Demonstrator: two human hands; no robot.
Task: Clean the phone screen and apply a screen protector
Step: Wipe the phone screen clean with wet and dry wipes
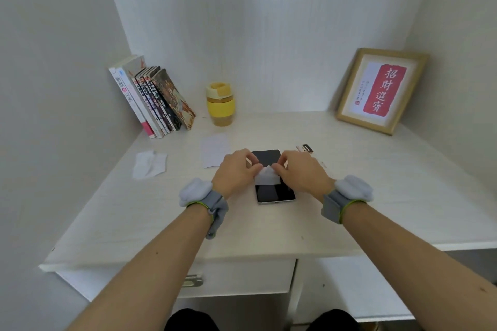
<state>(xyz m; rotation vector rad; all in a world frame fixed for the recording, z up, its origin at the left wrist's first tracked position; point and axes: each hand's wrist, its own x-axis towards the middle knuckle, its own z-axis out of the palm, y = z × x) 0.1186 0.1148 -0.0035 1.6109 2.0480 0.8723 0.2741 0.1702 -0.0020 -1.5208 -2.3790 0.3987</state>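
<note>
One phone (pixel 274 191) lay face up on the worktop (pixel 376 196). Above its middle, the left hand (pixel 236 169) and right hand (pixel 301 169) each pinched one white wipe (pixel 266 177). A slack, bunched wipe could smear the glass. Beyond the phone lay two white sheets (pixel 215 149).

I sit at a pale wood-grain desk (pixel 363 196) set in a white-walled alcove (pixel 242 21), evenly lit. At upper left of centre, a row of books (pixel 150 99) leans against the left wall. A yellow lidded cup (pixel 220 104) stands mid-frame. At upper right, a framed calligraphy print (pixel 379 90) leans in the corner. Below the desktop, a drawer (pixel 236 277) with a metal handle (pixel 192 280).
</note>
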